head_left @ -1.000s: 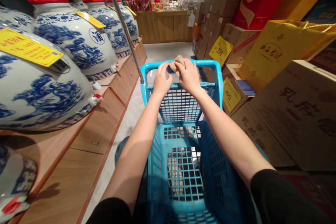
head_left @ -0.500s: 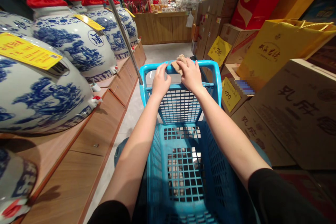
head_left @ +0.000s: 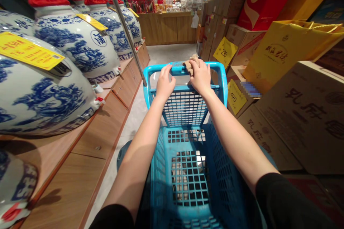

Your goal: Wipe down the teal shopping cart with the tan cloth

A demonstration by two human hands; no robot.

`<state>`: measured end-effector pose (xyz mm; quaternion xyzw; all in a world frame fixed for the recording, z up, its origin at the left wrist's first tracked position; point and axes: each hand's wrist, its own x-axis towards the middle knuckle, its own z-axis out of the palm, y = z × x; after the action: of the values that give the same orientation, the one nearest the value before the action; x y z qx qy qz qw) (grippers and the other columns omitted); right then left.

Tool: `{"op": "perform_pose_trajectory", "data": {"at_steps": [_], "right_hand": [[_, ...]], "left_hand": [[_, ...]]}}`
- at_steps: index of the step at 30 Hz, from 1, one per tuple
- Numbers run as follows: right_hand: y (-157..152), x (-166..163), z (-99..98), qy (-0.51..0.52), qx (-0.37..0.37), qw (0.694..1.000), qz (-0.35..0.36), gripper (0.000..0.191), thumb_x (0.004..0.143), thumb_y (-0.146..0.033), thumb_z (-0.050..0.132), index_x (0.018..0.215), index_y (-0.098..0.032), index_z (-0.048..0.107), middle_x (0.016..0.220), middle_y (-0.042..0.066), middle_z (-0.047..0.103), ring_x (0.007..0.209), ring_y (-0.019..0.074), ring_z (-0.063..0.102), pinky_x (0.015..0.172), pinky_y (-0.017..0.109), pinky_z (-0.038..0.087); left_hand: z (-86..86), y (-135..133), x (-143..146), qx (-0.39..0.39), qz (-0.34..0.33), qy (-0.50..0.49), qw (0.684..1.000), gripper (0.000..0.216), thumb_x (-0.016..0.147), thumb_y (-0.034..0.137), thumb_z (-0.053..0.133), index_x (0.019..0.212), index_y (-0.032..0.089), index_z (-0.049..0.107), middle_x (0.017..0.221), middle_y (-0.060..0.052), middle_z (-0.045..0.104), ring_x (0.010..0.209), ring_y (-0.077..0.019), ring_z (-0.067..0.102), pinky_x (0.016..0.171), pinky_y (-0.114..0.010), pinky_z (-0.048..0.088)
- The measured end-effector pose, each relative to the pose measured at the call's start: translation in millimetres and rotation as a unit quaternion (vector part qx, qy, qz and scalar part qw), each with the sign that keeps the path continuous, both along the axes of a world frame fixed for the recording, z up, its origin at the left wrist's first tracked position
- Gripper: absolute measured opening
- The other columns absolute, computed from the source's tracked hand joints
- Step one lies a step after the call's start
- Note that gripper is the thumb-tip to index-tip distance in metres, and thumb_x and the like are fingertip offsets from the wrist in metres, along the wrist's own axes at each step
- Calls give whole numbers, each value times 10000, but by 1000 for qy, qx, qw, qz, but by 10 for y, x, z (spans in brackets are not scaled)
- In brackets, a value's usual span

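A blue plastic shopping cart with grid walls stands right in front of me. My left hand is closed round the left part of its handlebar. Under the fingers of my right hand is a crumpled tan cloth, pressed on the right part of the same bar. Part of the cloth is hidden by that hand. A thin metal pole rises from the cart's left corner.
Large blue-and-white jars with red covers line a wooden cabinet on the left. Cartons, a yellow bag and price cards crowd the right. Beyond the cart, a counter bears packaged goods.
My right hand has slid a little to the right along the handlebar, taking the cloth with it. The left hand stays at its place on the bar.
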<state>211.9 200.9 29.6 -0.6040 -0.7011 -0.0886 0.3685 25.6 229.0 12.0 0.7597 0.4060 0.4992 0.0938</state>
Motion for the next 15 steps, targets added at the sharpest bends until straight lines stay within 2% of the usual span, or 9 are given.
{"op": "perform_pose_trajectory", "data": {"at_steps": [4, 7, 12, 15], "right_hand": [[27, -23, -19, -18, 23, 999, 41, 611, 862, -83, 479, 1451, -194, 599, 1563, 156, 536, 1509, 336, 416, 1267, 588, 327], [44, 9, -17, -30, 30, 996, 75, 600, 869, -91, 473, 1431, -235, 622, 1525, 122, 580, 1488, 327, 450, 1278, 597, 308], [94, 135, -72, 9, 41, 999, 26, 633, 853, -100, 460, 1462, -198, 602, 1506, 159, 583, 1447, 336, 493, 1227, 605, 384], [87, 79, -79, -6, 38, 998, 41, 614, 891, -121, 455, 1478, -229, 598, 1566, 131, 549, 1510, 329, 430, 1246, 593, 357]], "left_hand": [[3, -2, 5, -5, -2, -1, 1000, 564, 859, 75, 541, 1406, 186, 616, 1521, -133, 611, 1453, -272, 555, 1266, -449, 436], [4, -4, 5, -13, -1, 0, 1000, 568, 860, 76, 535, 1414, 174, 611, 1530, -142, 601, 1462, -271, 546, 1263, -443, 438], [1, -6, 7, -26, -7, -5, 1000, 578, 864, 78, 533, 1424, 201, 606, 1561, -118, 575, 1476, -268, 529, 1268, -444, 429], [4, -10, 14, -31, -10, -7, 999, 581, 870, 82, 533, 1433, 208, 599, 1568, -118, 568, 1487, -273, 515, 1279, -462, 410]]}}
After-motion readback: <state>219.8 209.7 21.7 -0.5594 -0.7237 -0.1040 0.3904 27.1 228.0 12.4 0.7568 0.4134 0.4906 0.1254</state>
